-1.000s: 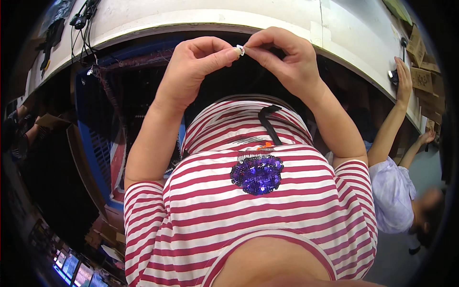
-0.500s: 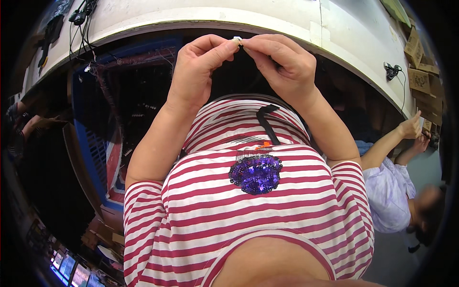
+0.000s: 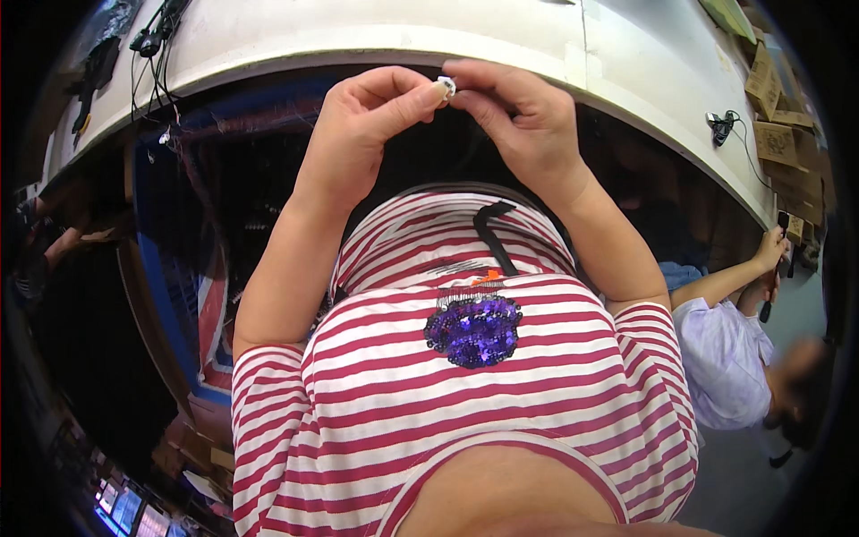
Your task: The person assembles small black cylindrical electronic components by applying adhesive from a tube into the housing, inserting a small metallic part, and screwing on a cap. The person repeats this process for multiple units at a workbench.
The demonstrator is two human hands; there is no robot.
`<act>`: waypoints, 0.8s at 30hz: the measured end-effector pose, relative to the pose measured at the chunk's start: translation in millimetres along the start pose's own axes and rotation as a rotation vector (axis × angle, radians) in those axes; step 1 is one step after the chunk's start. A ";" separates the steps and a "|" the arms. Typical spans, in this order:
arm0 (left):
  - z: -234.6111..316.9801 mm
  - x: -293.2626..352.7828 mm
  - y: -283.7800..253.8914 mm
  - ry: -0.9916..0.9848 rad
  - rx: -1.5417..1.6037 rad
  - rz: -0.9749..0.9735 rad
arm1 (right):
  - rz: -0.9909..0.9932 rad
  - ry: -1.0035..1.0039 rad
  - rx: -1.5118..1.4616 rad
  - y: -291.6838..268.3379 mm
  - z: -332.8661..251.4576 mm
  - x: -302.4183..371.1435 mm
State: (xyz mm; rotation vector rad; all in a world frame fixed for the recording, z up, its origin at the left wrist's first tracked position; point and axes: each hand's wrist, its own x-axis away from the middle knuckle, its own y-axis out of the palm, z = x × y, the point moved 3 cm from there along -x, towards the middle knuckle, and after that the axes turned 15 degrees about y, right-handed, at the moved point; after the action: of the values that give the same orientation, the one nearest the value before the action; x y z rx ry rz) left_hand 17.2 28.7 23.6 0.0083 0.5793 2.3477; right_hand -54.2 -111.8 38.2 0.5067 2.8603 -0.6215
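Hands [image 3: 358, 130] numbering two flank one white piece [image 3: 447, 87].

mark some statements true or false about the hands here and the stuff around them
1. The left hand pinches a small white piece. True.
2. The right hand lies flat on the table. False: the right hand is raised with its fingertips close to the piece; whether they touch it is unclear.
3. The striped shirt has a purple sequin patch. True.
4. The blue crate stands on the table. False: the blue crate is below the white table.
5. Cardboard boxes are at the far right. True.
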 end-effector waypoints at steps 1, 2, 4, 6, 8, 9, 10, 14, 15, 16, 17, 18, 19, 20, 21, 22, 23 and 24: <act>1.7 1.5 0.3 0.001 -0.014 0.017 | -0.015 0.056 -0.052 0.5 -0.3 1.4; -1.1 2.9 -5.0 -0.032 -0.123 0.050 | -0.101 0.130 -0.090 -0.3 -1.3 2.1; -11.7 9.3 -5.8 -0.027 -0.151 0.130 | -0.150 0.402 -0.490 -0.6 6.9 -1.2; -32.5 15.9 1.2 0.194 -0.210 -0.034 | -0.157 0.592 -0.849 -1.9 5.7 -7.4; -44.8 20.6 19.5 0.180 0.010 -0.003 | -0.182 0.618 -0.983 2.2 6.9 -8.5; -42.5 20.5 24.7 0.122 0.080 0.000 | -0.166 0.578 -1.043 2.0 -0.2 -9.5; -40.6 17.9 29.4 0.060 0.149 0.003 | -0.136 0.570 -0.970 -5.3 -6.7 -9.3; -20.3 4.6 28.6 0.181 0.334 0.148 | 0.015 -0.346 -0.037 -28.7 -38.6 -3.1; -18.2 1.7 27.5 0.244 0.315 0.071 | 0.008 -0.490 0.093 -28.0 -40.3 -0.5; -15.4 -0.9 22.6 0.309 0.300 -0.003 | -0.008 -0.627 0.229 -23.8 -38.2 2.0; -15.5 -3.5 19.5 0.272 0.215 -0.025 | -0.047 -0.647 0.256 -20.6 -33.1 3.0; -16.0 -6.4 20.5 0.245 0.125 -0.046 | -0.090 -0.670 0.281 -21.3 -29.6 3.2; -13.1 -5.4 22.9 0.215 0.140 0.002 | -0.231 -0.642 0.305 -26.3 -31.7 -2.1; -9.1 -5.8 23.5 0.182 0.145 0.060 | -0.186 -0.585 0.354 -38.4 -33.9 -10.9; -9.3 -6.9 19.6 0.189 0.151 0.054 | -0.110 -0.525 0.361 -44.3 -27.2 -27.2; -8.7 -10.3 18.9 0.172 0.140 0.088 | 0.042 -0.384 0.409 -58.3 -18.3 -44.9; -6.6 -12.7 19.5 0.151 0.141 0.061 | 0.181 -0.287 0.416 -72.4 -3.7 -68.3; -4.3 -12.7 20.2 0.137 0.142 0.043 | 0.277 -0.098 0.497 -84.6 10.3 -91.6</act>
State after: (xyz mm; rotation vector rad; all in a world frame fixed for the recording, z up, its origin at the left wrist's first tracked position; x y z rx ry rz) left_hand 13.1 5.6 29.9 -0.0768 0.8194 2.3573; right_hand 1.1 -215.1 81.8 0.8927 2.4656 -1.2642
